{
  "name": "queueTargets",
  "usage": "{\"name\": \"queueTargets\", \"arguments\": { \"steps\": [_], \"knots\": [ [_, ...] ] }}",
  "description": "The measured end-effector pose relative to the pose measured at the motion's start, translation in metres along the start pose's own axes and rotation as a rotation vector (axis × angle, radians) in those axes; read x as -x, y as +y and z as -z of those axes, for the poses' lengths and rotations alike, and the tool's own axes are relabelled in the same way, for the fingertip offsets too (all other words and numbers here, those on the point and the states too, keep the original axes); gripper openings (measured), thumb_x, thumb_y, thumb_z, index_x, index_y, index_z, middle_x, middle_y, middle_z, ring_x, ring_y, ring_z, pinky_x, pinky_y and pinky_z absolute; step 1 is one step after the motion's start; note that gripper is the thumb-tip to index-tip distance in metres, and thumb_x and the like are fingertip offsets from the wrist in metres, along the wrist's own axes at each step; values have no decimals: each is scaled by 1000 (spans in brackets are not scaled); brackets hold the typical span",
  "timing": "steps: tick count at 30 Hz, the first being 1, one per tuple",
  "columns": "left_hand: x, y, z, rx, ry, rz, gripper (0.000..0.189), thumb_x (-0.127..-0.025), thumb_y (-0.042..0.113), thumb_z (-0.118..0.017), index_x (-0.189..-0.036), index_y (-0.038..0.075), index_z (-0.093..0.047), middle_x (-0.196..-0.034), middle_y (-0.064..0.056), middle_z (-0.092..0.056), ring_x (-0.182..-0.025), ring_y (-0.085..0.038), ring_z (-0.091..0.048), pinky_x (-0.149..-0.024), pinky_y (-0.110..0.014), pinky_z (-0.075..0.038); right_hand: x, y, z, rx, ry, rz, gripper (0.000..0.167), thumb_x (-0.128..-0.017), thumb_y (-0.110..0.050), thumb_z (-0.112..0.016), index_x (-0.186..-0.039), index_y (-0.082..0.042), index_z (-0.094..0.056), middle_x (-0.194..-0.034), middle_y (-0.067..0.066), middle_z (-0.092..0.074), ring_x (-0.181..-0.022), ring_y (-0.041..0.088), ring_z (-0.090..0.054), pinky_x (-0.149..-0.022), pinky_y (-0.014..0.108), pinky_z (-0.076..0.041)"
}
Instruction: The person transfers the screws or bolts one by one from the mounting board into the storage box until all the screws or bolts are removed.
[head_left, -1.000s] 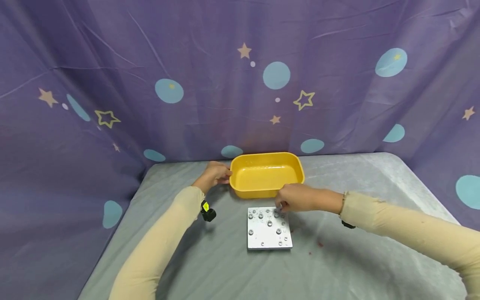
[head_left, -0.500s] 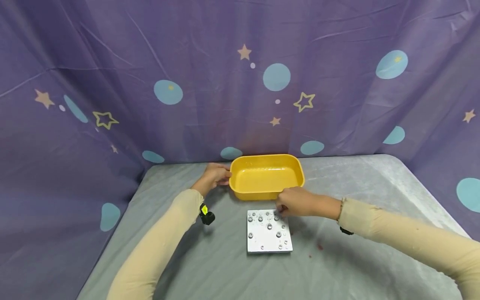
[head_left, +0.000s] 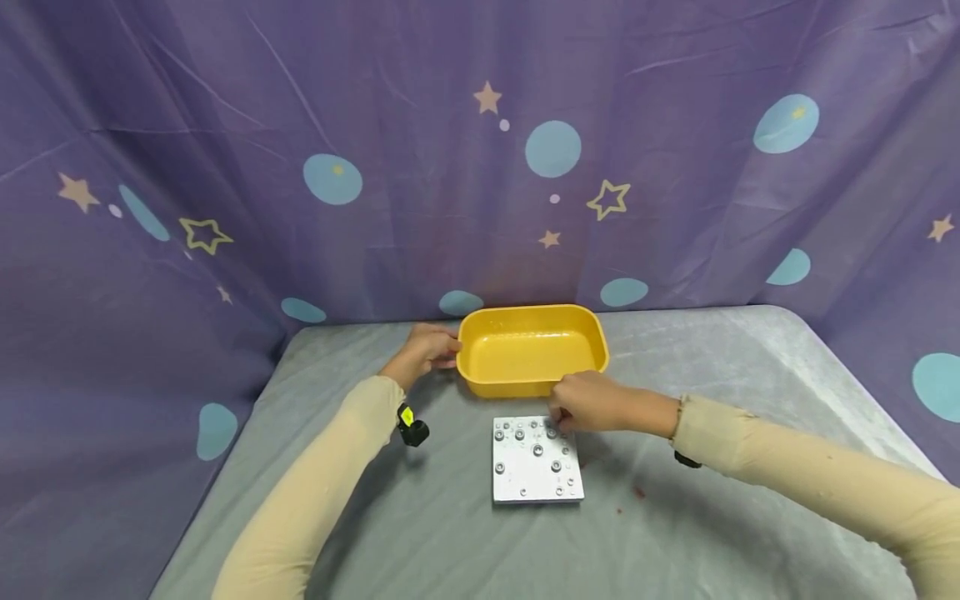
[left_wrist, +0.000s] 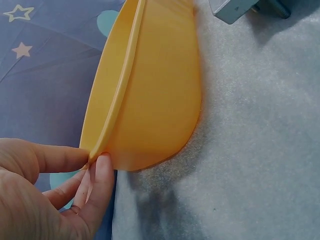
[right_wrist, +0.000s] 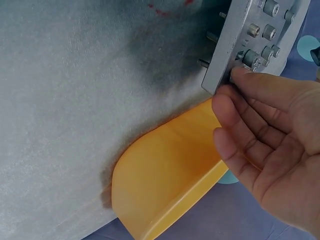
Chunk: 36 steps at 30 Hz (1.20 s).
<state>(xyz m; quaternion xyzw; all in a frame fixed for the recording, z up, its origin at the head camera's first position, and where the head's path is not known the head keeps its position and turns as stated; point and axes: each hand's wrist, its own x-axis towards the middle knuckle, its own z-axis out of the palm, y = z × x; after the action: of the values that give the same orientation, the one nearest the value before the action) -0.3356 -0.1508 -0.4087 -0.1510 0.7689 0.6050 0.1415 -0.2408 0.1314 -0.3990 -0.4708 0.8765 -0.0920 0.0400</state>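
Note:
My left hand (head_left: 429, 348) pinches the left end of the yellow tub's rim (left_wrist: 120, 95), thumb on one side and fingers on the other, as the left wrist view shows. A square silver metal plate (head_left: 528, 475), dotted with socket-head screws (right_wrist: 269, 32) of several sizes, lies in front of the tub. Screw shanks (right_wrist: 212, 36) stick out of its underside. At the plate's far right corner my right hand (head_left: 592, 402) pinches a small screw between thumb and index finger; the fingertips hide most of it. The other fingers of this hand are loosely bent.
A grey cloth covers the table (head_left: 712, 533), with small red specks (head_left: 639, 492) to the right of the plate. Behind the table's far edge hangs a purple curtain (head_left: 420, 233) with stars and dots. The tub stands near that edge.
The right hand stays at the plate's far right corner, with its fingers slightly shifted. The left hand keeps its hold on the tub; only the head view moves a little.

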Motion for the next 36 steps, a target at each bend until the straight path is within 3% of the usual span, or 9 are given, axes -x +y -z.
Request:
{"name": "queueTargets", "arguments": {
  "steps": [15, 22, 26, 30, 36],
  "knots": [
    [-2, 4, 1, 2, 1, 31, 36, -90, -8, -67, -126, -7, -65, -74, -2, -64, -62, -9, -60, -57, -21, -59, -3, 1, 2, 12, 4, -4, 27, -81, -9, -83, -62, -15, -64, -57, -10, -54, -54, 3, -38, -50, 17, -31],
    [-15, -5, 3, -4, -21, 13, 24, -85, -10, -70, -109, -6, -73, -82, -11, -70, -66, -16, -63, -60, -26, -61, -2, 3, -2, 18, 20, 10, 33, -79, -8, -81, -58, -17, -57, -55, -11, -47, -53, 2, -33, -49, 16, -26],
    [-7, -2, 0, -26, -3, 20, 31, -90, -7, -67, -120, -6, -69, -93, -11, -71, -73, -15, -65, -66, -25, -62, -2, 2, -3, 17, 23, 8, 31, -78, -8, -81, -59, -17, -58, -56, -11, -48, -53, 3, -34, -49, 16, -27],
    [0, 0, 0, -6, -11, 26, 35, -91, -7, -65, -126, -7, -65, -83, -4, -67, -69, -12, -63, -59, -20, -60, -1, 2, -4, 7, 9, -2, 26, -79, -9, -82, -63, -17, -63, -58, -11, -54, -54, 2, -38, -50, 16, -32],
    [0, 0, 0, 7, -20, 28, 34, -91, -7, -65, -125, -7, -65, -76, -1, -63, -64, -11, -62, -57, -20, -59, -1, 2, -4, -1, -1, -3, 24, -79, -10, -82, -66, -17, -64, -60, -10, -56, -54, 2, -41, -50, 16, -34]
  ]
}}
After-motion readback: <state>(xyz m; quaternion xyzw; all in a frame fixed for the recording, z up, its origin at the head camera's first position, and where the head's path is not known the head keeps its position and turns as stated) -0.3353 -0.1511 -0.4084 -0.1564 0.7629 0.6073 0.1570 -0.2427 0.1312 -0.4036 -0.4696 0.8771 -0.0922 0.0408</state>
